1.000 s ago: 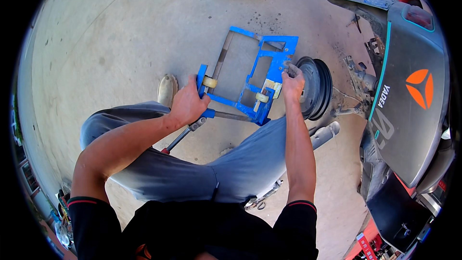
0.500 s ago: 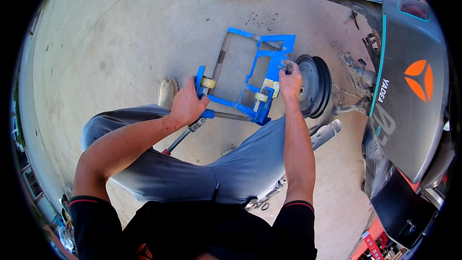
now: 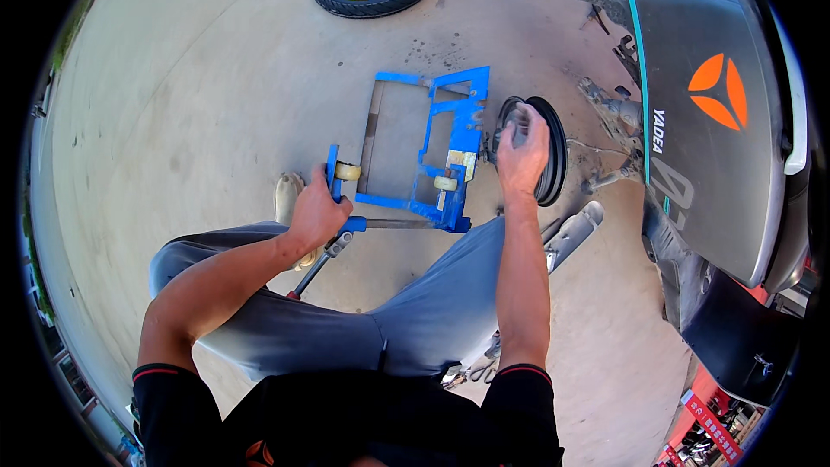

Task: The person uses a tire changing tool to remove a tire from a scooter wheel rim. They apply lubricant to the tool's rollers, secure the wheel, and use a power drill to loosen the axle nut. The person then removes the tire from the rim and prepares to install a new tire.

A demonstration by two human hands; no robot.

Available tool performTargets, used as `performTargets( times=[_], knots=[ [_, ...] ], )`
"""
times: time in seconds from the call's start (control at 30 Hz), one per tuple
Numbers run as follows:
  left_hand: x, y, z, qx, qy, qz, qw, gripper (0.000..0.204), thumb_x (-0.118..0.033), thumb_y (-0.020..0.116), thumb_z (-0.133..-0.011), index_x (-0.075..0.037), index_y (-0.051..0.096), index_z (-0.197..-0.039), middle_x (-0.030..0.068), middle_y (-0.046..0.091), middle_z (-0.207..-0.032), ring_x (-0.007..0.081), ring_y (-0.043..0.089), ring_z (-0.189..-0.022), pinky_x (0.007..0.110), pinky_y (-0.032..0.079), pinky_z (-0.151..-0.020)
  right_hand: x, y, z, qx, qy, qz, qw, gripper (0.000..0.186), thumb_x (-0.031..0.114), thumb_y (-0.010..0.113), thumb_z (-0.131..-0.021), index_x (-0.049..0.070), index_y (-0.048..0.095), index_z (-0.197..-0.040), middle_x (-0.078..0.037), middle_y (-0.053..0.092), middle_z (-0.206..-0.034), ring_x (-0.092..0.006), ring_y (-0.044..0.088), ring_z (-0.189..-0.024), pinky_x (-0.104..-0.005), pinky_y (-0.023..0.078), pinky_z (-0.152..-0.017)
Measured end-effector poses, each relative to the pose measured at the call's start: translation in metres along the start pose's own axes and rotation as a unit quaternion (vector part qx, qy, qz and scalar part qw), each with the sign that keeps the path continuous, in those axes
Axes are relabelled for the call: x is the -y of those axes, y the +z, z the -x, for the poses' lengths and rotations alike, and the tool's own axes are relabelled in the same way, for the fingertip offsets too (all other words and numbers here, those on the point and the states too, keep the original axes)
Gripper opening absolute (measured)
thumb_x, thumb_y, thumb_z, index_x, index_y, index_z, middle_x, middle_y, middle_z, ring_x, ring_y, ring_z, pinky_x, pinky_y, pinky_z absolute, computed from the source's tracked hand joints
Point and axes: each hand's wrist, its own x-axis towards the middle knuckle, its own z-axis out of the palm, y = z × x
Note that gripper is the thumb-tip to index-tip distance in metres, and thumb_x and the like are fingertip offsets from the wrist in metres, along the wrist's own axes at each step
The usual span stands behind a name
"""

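A blue metal frame with pale rollers stands on the ground in front of my knees. My left hand is closed around the blue upright at its near left corner, beside one roller. Just right of the frame is a black wheel rim without a tire, seen nearly edge-on. My right hand is over the rim's left side, fingers bent and apart from the thumb, slightly blurred. Nothing shows in it. Whether its fingertips touch the rim cannot be made out.
A black tire lies flat on the concrete beyond the frame. At the right, a grey scooter with its rear parts exposed stands close to the rim. A bar with a red-ended handle reaches between my legs. Some tools lie below my right thigh.
My right hand has left the blue frame's right edge and moved over to the rim. My left hand keeps its hold on the upright. The whole view has shifted a little.
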Motion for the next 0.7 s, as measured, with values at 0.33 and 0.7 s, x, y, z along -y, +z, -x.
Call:
performTargets(
  times=[0.33,0.7],
  knots=[
    [-0.01,-0.029,-0.03,0.032,0.049,-0.093,0.994,0.068,-0.016,0.07,-0.084,0.003,0.041,-0.143,0.025,0.069,-0.089,0.0469,0.069,-0.087,0.054,0.054,-0.08,-0.064,-0.055,0.02,0.009,0.12,0.212,0.97,0.077,0.034,0.089,-0.077,0.004,0.059,-0.141,-0.019,0.064,-0.129,-0.0397,0.058,-0.124,-0.0536,0.048,-0.104],
    [-0.014,-0.04,-0.067,-0.014,0.094,-0.062,0.994,0.062,-0.017,0.073,-0.079,0.004,0.056,-0.136,0.0204,0.07,-0.094,0.0374,0.07,-0.087,0.047,0.055,-0.082,-0.069,-0.079,0.032,0.058,0.129,0.287,0.948,0.067,0.037,0.092,-0.071,0.004,0.063,-0.123,-0.018,0.061,-0.121,-0.0406,0.059,-0.118,-0.0543,0.056,-0.093]
  ],
)
